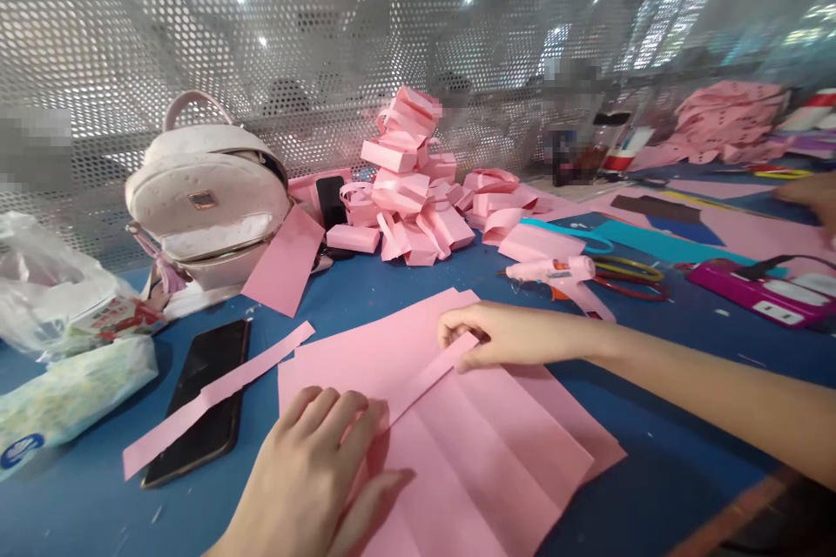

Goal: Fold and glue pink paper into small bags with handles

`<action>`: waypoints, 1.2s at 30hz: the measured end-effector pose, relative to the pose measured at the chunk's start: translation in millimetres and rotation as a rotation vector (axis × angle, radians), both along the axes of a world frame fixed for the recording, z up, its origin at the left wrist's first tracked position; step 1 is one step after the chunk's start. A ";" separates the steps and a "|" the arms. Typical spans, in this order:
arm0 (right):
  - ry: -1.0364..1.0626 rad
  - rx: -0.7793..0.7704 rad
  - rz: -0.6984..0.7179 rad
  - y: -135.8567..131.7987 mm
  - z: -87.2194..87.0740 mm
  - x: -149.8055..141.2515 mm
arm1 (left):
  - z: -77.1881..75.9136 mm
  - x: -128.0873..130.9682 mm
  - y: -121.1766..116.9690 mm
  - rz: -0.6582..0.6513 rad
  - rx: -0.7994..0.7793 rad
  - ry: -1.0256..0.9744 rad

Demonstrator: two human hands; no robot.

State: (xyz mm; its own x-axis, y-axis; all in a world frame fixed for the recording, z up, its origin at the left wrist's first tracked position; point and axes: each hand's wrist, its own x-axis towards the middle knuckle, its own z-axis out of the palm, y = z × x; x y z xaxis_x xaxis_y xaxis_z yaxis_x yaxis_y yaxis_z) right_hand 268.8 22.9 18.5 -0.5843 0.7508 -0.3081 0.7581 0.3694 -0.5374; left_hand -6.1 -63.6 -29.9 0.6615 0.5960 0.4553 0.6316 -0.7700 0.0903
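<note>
My right hand (480,335) pinches the upper end of a narrow pink paper strip (431,374) between thumb and curled fingers. Toward me, the strip runs down to my left hand (320,461), which rests on the pink sheets with its thumb spread away from the fingers. Its index fingertip lies by the strip's lower end; whether it presses on the strip I cannot tell. Beneath both hands are large pink paper sheets (509,444), the top one marked with parallel creases. Another pink strip (261,363) lies to the left, across a dark phone (196,426).
Folded pink paper boxes (405,191) are piled at the back. A pink glue gun (565,278) and a magenta power strip (771,291) lie right. Left are a pale backpack (209,183) and a wipes pack (78,396). Another person's hand (810,191) shows far right.
</note>
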 end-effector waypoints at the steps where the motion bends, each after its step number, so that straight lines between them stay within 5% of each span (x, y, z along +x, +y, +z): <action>1: 0.033 -0.007 0.028 5.0 -1.9 -1.5 | -1.4 -0.1 0.0 -0.011 -0.006 -0.019; 7: 0.111 -0.008 0.135 20.0 -10.0 -22.2 | -24.8 -3.8 6.4 -0.090 -0.006 -0.107; 14: 0.169 -0.167 0.179 20.0 -13.8 -47.9 | -37.4 -11.7 16.1 -0.143 0.075 0.080; 20: 0.166 0.188 0.083 10.8 -31.9 -44.8 | -44.4 -10.2 15.2 -0.130 0.092 0.087; 28: 0.388 0.174 0.024 10.5 -54.8 -36.9 | -46.3 -5.5 23.8 -0.073 0.257 0.111; 32: 0.531 0.322 0.199 12.1 -60.1 -31.7 | -38.0 -12.8 29.2 -0.140 0.226 0.344; 36: 0.405 0.787 0.535 16.0 -60.2 -27.5 | -39.0 -16.8 32.4 -0.169 0.249 0.365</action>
